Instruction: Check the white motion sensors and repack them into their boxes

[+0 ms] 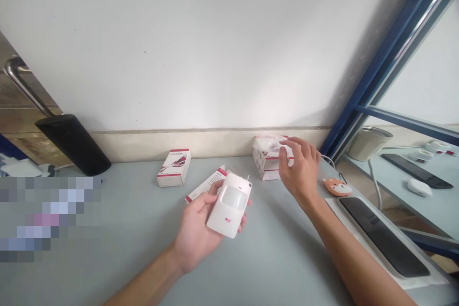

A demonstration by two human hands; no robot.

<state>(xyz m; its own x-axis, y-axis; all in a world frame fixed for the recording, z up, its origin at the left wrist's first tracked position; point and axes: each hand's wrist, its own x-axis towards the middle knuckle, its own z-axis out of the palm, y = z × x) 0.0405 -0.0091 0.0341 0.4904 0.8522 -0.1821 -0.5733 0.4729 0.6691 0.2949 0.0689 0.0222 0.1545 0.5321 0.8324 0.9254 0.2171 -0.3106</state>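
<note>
Holding a white motion sensor (229, 205) in our left hand (195, 234)
Our right hand (299, 172) is hovering half open just over a red-and-white box (267, 165)

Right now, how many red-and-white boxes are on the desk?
3. One box stands by the wall, one box lies behind the motion sensor in the left hand, and one box sits beneath the right hand. Others may be hidden.

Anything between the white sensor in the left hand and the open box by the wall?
Yes, the right hand is in the way: its fingers reach over the right side of the open box. A flat white-and-red carton also lies low, just behind the motion sensor in the left hand.
</note>
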